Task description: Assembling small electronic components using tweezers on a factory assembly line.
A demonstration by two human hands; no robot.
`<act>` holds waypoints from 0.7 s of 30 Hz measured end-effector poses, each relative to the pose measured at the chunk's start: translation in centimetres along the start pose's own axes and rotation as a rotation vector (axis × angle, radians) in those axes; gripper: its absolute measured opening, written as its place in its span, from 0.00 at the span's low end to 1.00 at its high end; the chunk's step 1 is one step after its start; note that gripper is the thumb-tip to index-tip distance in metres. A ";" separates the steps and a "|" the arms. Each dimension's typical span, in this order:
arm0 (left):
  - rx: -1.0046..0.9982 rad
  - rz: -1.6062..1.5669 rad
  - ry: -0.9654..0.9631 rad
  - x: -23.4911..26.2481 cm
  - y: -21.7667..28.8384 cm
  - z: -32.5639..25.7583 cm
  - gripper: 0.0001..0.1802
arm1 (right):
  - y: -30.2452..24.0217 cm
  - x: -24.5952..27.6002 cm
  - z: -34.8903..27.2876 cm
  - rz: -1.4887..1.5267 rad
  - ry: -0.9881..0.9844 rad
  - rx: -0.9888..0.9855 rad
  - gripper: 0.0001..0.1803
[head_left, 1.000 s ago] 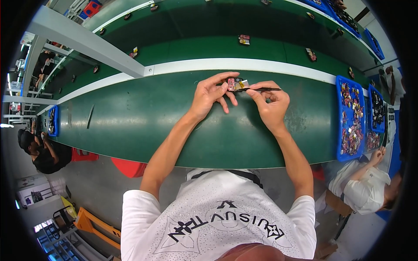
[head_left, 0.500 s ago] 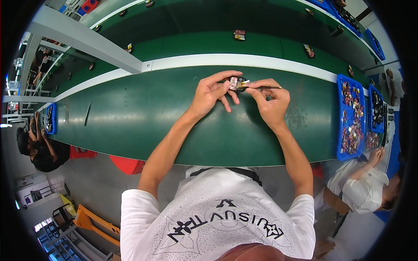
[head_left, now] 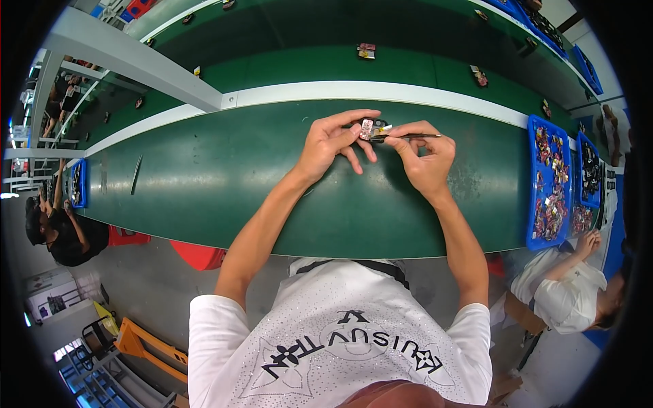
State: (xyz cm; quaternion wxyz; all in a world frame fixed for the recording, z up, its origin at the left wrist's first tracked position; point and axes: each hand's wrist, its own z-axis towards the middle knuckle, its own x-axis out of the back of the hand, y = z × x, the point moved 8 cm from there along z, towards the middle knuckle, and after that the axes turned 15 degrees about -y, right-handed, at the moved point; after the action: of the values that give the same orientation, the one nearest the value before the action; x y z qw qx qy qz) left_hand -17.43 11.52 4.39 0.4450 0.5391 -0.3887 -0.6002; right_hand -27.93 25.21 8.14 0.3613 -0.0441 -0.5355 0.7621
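Observation:
A small black-cased electronic part (head_left: 368, 128) with a pink-and-white face is pinched between the thumb and fingers of my left hand (head_left: 331, 144), just above the green tabletop. Its other fingers stretch out below. From the other side, my right hand (head_left: 425, 153) grips a pair of thin dark tweezers (head_left: 425, 136). The tweezers' tip points left to the part, close to a white and yellow bit (head_left: 383, 129) on its right edge. My right fingertips hide just where the tip touches.
A green worktable (head_left: 224, 183) lies under my hands. Past its white rail (head_left: 326, 88), a green conveyor carries small parts (head_left: 366, 52). At right stand blue trays (head_left: 547, 241) of parts beside a person in white (head_left: 568, 299). A person in black (head_left: 64, 238) works at far left.
The parts on the conveyor have shifted slightly left. The person at far left has raised an arm toward the conveyor. My hands hold nearly the same pose on the part.

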 end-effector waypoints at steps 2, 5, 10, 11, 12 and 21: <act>0.004 -0.007 0.004 0.0 0.0 0.0 0.23 | -0.1 0.1 0.0 -0.017 -0.006 0.015 0.05; -0.002 -0.008 0.022 0.1 0.0 0.0 0.22 | 0.0 0.1 0.1 -0.026 -0.025 0.015 0.05; 0.006 -0.008 0.031 0.3 -0.3 0.0 0.20 | 0.4 0.2 0.5 0.043 -0.079 -0.011 0.04; 0.006 -0.009 0.031 0.3 -0.3 0.0 0.20 | 0.6 0.3 0.6 0.042 -0.079 -0.011 0.04; 0.013 -0.006 0.035 0.2 -0.4 0.0 0.20 | 0.8 0.3 0.6 0.051 -0.092 -0.016 0.04; 0.060 -0.001 0.057 0.4 -0.7 -0.1 0.19 | 0.5 -0.3 0.5 0.056 -0.129 -0.048 0.04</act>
State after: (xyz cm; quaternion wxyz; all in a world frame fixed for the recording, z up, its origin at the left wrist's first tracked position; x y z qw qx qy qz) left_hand -17.40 11.35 3.64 0.4392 0.5693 -0.3936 -0.5728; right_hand -28.23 24.56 7.81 0.3034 -0.0185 -0.5743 0.7601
